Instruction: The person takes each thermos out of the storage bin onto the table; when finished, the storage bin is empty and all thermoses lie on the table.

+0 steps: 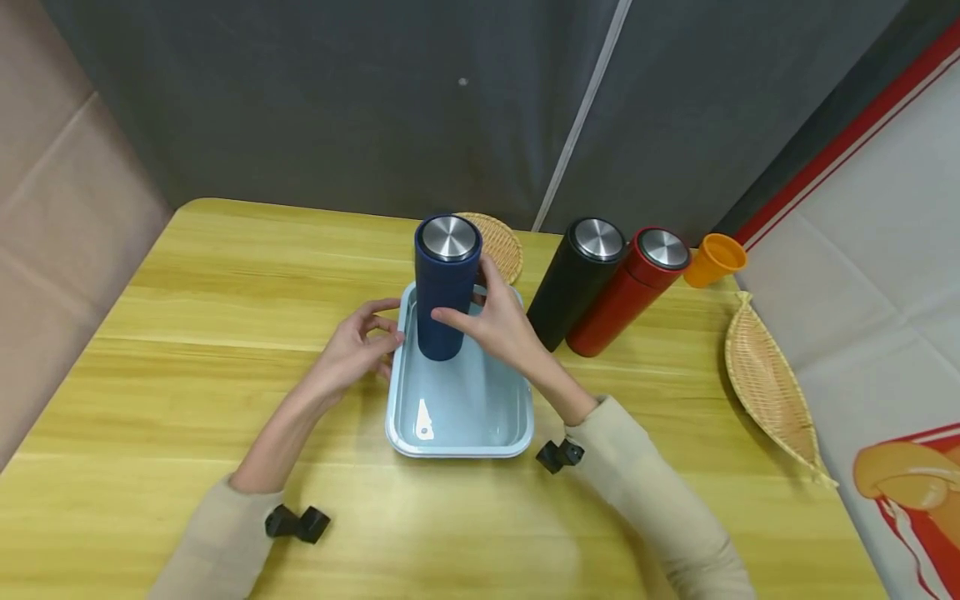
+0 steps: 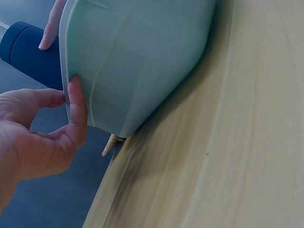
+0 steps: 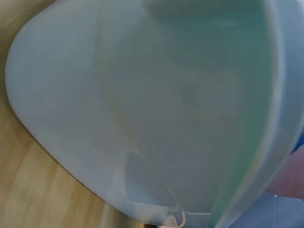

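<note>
A navy-blue thermos [image 1: 444, 287] with a steel-topped lid stands upright inside a pale blue plastic tub [image 1: 465, 417], near its far end. My right hand [image 1: 501, 323] grips the thermos from the right, thumb across the front and fingers round the far side. At the tub's left edge my left hand [image 1: 358, 346] pinches the rim between thumb and fingers, as the left wrist view shows on the tub wall [image 2: 142, 57]. In the right wrist view the tub's side [image 3: 142, 104] fills most of the picture, and only a sliver of the right hand [image 3: 289, 178] shows.
Right of the tub stand a black thermos [image 1: 573, 283] and a red thermos [image 1: 626, 296], close together. Beyond them is an orange cup [image 1: 716, 260]. A round woven mat [image 1: 504, 246] lies behind the tub, and a leaf-shaped wicker basket [image 1: 768, 383] sits by the table's right edge.
</note>
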The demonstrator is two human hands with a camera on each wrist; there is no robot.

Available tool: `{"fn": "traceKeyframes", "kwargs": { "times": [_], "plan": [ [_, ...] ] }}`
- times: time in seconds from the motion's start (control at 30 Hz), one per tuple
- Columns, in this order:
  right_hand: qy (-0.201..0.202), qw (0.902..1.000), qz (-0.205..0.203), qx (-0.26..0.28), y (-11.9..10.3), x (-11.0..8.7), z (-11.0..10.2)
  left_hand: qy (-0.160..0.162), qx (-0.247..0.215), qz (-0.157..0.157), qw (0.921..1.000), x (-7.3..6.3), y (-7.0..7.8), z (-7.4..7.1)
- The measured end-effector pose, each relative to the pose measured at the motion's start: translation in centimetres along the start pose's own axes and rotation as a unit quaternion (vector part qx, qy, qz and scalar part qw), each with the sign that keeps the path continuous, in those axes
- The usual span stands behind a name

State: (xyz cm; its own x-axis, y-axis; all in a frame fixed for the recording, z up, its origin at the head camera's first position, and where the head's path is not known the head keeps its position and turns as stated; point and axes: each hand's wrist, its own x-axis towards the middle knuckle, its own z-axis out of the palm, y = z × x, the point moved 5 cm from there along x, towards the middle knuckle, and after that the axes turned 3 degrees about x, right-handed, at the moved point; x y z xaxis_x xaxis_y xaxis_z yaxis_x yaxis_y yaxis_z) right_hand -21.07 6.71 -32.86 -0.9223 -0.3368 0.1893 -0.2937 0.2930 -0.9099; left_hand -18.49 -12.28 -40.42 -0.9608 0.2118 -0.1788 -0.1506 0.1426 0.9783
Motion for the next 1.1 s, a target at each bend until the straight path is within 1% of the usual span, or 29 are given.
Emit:
{"fn": "traceKeyframes", "kwargs": {
  "times": [0.33, 0.6, 0.73, 0.87, 1.1],
  "plan": [
    [0.034, 0.9991, -0.020, -0.011, 0.1, -0.4, -0.1, -0.001, -0.010, 0.003, 0.9999, 0.0, -0.1, 0.0],
    [0.048, 0.9979, -0.040, -0.016, -0.2, -1.6, 0.0, -0.006, -0.018, 0.002, 0.9998, 0.0, 0.0, 0.0],
    [0.056, 0.9969, -0.051, -0.021, -0.9, -2.3, -0.7, -0.011, -0.024, 0.010, 0.9996, 0.2, 0.4, 0.2],
    [0.073, 0.9943, -0.076, -0.015, -2.1, -3.4, -1.8, -0.016, -0.027, 0.019, 0.9993, 0.3, 0.7, 0.4],
    [0.083, 0.9900, -0.115, -0.005, -4.7, -5.5, -3.8, -0.013, -0.020, 0.009, 0.9997, -0.1, 0.4, 0.1]
  ]
}}
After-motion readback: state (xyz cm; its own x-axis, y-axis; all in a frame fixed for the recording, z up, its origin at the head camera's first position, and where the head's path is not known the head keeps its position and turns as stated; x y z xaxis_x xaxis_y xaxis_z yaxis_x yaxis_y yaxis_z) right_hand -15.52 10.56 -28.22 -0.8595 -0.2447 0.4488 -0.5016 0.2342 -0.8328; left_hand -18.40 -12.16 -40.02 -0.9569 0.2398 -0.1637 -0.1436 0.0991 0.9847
